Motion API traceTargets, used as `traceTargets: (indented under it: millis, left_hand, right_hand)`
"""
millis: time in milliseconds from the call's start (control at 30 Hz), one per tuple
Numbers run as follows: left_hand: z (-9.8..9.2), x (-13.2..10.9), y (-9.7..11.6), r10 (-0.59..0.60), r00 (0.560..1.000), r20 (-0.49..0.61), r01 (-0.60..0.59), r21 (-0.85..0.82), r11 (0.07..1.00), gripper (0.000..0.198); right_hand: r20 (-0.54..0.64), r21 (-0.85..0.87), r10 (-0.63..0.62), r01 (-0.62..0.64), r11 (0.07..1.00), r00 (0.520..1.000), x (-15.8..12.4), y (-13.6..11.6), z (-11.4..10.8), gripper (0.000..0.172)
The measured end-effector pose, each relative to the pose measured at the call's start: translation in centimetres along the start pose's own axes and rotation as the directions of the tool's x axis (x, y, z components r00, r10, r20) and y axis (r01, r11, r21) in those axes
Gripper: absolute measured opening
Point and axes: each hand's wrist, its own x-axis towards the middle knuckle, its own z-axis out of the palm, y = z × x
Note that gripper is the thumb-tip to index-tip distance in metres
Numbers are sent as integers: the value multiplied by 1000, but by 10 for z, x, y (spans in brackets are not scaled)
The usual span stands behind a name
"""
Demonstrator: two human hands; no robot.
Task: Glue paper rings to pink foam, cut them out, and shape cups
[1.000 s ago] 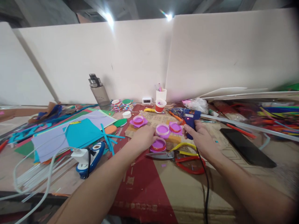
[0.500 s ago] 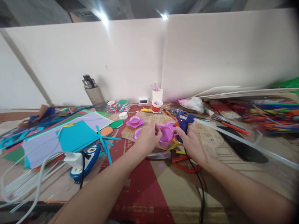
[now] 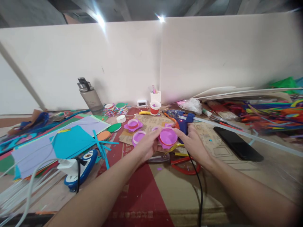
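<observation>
The left hand (image 3: 147,145) has its fingers clamped on the left side of a purple dish (image 3: 169,136), near the scissors (image 3: 166,158); just beside it, the glue gun (image 3: 183,124) is gripped in the right hand's (image 3: 195,142) fingers.

With our left hand (image 3: 148,145) we hold a purple round piece (image 3: 168,136), with our right hand (image 3: 196,142) a blue glue gun (image 3: 183,123); the scissors (image 3: 163,158) lie on the cardboard (image 3: 182,197)

Glue gun (image 3: 186,119) partly hidden by R fingers (image 3: 181,135); cord (image 3: 201,195) cut off @ btm; clock digits (image 3: 142,103) illegible.
</observation>
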Motion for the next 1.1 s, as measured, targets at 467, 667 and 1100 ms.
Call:
traceTargets:
  millis: [467,667,1100]
  left_hand:
    - [-2,2,11,58,970,-238,-112,-219,969,19]
    - [-4,3,14,133,939,-318,-219,-252,943,18]
    - [0,2,12,149,920,-362,-253,-259,932,16]
  right_hand:
    - [17,-220,-152,152,964,988,-1,-7,-10,30]
    - [134,-336,-238,270,902,962,-9,-9,-6,33]
    - [218,-379,-263,329,865,940,-11,-1,-3,33]
